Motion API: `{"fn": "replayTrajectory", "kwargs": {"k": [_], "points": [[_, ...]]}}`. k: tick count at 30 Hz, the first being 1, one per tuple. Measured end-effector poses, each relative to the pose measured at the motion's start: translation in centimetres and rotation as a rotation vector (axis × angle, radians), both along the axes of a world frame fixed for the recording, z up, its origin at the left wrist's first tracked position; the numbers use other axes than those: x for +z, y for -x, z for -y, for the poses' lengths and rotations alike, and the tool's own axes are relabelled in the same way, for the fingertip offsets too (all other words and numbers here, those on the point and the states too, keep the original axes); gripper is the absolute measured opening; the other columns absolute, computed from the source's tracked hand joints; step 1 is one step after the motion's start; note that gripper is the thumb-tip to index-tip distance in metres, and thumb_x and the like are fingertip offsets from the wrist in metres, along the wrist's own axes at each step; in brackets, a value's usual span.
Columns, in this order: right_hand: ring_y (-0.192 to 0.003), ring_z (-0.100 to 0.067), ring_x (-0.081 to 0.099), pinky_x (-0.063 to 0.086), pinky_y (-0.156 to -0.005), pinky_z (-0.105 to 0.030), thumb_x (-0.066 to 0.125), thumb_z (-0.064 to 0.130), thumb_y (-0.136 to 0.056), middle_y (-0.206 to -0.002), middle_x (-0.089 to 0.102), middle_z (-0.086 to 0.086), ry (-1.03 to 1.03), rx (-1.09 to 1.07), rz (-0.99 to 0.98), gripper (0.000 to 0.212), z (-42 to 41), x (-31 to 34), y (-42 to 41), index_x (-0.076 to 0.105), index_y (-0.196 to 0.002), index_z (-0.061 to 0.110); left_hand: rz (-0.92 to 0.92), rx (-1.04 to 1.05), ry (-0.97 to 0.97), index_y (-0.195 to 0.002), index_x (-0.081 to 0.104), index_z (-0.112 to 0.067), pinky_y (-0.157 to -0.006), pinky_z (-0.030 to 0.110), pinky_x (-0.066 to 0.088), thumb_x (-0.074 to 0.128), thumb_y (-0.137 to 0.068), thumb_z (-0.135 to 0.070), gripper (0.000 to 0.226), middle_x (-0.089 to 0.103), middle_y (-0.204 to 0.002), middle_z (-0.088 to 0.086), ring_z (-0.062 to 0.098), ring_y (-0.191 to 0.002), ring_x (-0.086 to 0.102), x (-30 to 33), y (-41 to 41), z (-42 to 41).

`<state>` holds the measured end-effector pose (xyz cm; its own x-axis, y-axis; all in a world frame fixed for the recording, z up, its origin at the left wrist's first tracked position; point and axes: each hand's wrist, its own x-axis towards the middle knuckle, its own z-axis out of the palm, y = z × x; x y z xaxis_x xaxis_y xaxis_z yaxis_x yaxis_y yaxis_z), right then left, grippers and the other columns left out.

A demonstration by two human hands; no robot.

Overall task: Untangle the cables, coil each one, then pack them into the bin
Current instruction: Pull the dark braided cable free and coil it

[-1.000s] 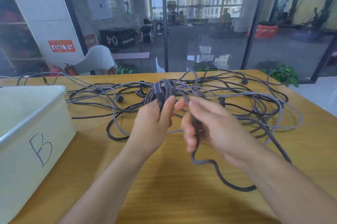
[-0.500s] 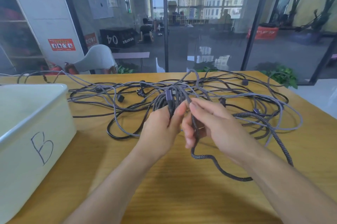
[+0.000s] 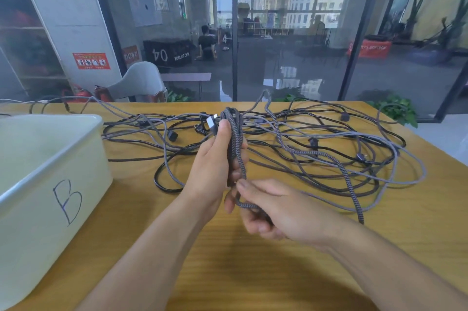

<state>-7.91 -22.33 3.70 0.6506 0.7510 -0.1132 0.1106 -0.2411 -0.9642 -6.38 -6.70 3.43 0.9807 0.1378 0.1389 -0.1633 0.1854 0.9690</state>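
Braided cable (image 3: 329, 159) coil gripped in left hand (image 3: 215, 166) fingers; right hand (image 3: 273, 209) fingers pinch its loose strand.

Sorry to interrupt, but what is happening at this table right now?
A person is coiling a braided cable. The left hand grips the coil of loops, the right hand pinches the loose run below it. The other cables lie tangled on the wooden table. The white bin marked B stands at the left.

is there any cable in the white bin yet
No, the part of the white bin in view holds no cable; the cables lie on the table.
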Motion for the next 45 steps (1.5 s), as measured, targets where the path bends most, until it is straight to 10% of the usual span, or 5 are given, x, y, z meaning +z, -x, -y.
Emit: {"fn": "replayTrajectory", "kwargs": {"k": [16,26,34,39,45], "points": [[-0.061,-0.012,0.028,0.024,-0.056,-0.023,0.045,0.042,-0.107,-0.066,0.034,0.008,-0.051,0.059,-0.13,0.043,1.1,-0.4,-2.2,0.064,-0.076,0.02,0.086,0.082,0.033,-0.082,0.055,-0.017,-0.061,0.034,0.028,0.046,-0.109,-0.045,0.04,0.04,-0.061,-0.001,0.017,-0.055,0.035,0.8,-0.2,-1.7],[-0.062,-0.009,0.05,0.041,-0.062,-0.034,0.056,0.049,-0.103,-0.069,0.057,0.002,0.414,-0.247,0.693,0.025,1.4,-1.4,-3.8,0.07,-0.088,0.035,0.068,0.049,0.014,-0.084,0.055,-0.013,-0.051,0.025,0.029,0.044,-0.108,-0.046,0.043,0.038,-0.057,-0.003,0.013,-0.05,0.032,0.6,0.0,-0.7],[-0.078,-0.022,0.057,0.046,-0.072,-0.032,0.055,0.031,-0.106,-0.085,0.068,-0.001,0.121,-0.587,1.584,0.032,1.5,-3.0,-6.0,0.074,-0.095,0.008,0.087,0.033,0.077,-0.084,0.056,-0.013,-0.052,0.027,0.037,0.041,-0.11,-0.045,0.043,0.037,-0.056,-0.003,0.015,-0.049,0.03,0.9,-0.1,-1.0],[-0.091,0.0,0.056,0.051,-0.078,-0.027,0.061,0.041,-0.1,-0.095,0.063,0.014,0.056,-0.369,1.157,0.02,1.1,-3.8,-5.5,0.07,-0.104,0.023,0.085,0.095,0.01,-0.08,0.056,-0.014,-0.056,0.03,0.029,0.044,-0.109,-0.043,0.043,0.037,-0.057,-0.002,0.014,-0.052,0.03,0.5,-0.5,-1.8],[-0.11,-0.021,0.065,0.048,-0.106,-0.041,0.054,0.075,-0.092,-0.106,0.069,0.004,-0.07,0.03,0.418,0.056,2.7,-1.4,-4.6,0.074,-0.102,0.023,-0.005,0.163,-0.1,-0.078,0.057,-0.017,-0.057,0.032,0.03,0.046,-0.108,-0.048,0.045,0.039,-0.055,-0.005,0.014,-0.052,0.032,-0.4,-1.2,-2.1]]}}
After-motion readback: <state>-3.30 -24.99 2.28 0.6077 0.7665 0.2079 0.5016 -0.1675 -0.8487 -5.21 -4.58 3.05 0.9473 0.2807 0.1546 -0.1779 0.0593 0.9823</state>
